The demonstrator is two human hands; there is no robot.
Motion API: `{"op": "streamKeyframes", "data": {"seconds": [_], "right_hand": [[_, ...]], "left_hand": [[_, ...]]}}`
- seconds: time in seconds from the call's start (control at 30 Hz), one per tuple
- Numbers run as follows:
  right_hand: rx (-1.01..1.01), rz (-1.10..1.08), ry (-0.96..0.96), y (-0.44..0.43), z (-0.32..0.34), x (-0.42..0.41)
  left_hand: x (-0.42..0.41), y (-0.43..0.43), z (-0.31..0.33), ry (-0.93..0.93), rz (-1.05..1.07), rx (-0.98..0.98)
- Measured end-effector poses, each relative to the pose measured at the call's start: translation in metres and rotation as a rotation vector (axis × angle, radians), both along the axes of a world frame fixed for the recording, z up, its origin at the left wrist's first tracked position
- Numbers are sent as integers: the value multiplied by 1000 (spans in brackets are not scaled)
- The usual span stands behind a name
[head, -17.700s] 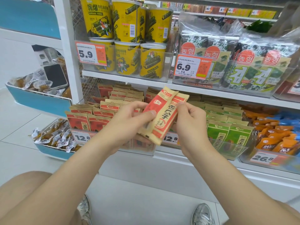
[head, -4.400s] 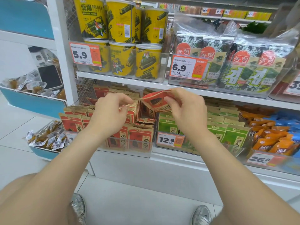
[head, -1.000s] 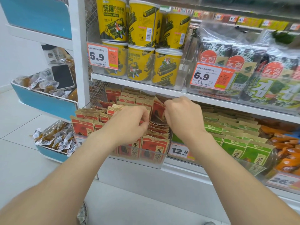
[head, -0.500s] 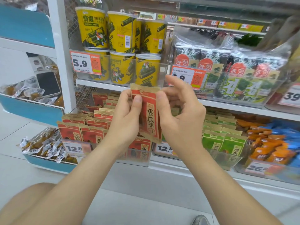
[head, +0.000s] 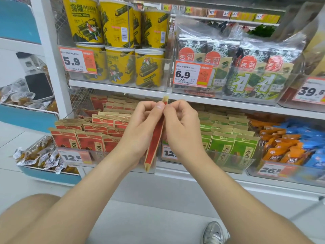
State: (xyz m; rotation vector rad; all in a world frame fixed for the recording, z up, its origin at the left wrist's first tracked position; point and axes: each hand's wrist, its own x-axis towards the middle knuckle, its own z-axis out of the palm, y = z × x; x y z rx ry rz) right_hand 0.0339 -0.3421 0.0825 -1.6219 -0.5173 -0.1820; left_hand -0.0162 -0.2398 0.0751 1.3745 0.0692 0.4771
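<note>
A red and tan snack packet (head: 154, 143) hangs edge-on in front of the lower shelf, its top near the shelf lip. My left hand (head: 140, 127) pinches its upper part from the left with thumb and curled fingers. My right hand (head: 182, 127) pinches it from the right, fingers curled. Behind and below the hands a clear bin (head: 73, 156) holds several matching red packets (head: 88, 140) standing in rows.
Green packets (head: 228, 145) fill the bin to the right, then orange and blue packs (head: 290, 145). Yellow seaweed cans (head: 121, 66) and seaweed bags (head: 246, 71) stand on the shelf above. A blue side basket (head: 44, 175) with wrapped snacks sits left. My knee and shoe show below.
The red packet, held face-on half a second ago, now sits edge-on and lower between both hands. My right fingers have curled in. Earlier both hands were in the red packet bin.
</note>
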Motion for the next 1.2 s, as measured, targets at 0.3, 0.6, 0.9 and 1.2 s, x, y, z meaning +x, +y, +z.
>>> {"op": "streamKeyframes", "data": {"seconds": [0.3,0.6,0.9,1.2], "right_hand": [[-182,-42,-164,0,-4,-3],[-90,91,-69,1,-6,2],[-294,334,20,-7,-8,4],[-178,214,12,-8,-5,12]], "left_hand": [[0,3,-6,-13,56,-16],[-7,10,0,-11,-8,-50],[-11,26,9,-63,-3,-249],[-28,35,15,-24,-201,186]]}}
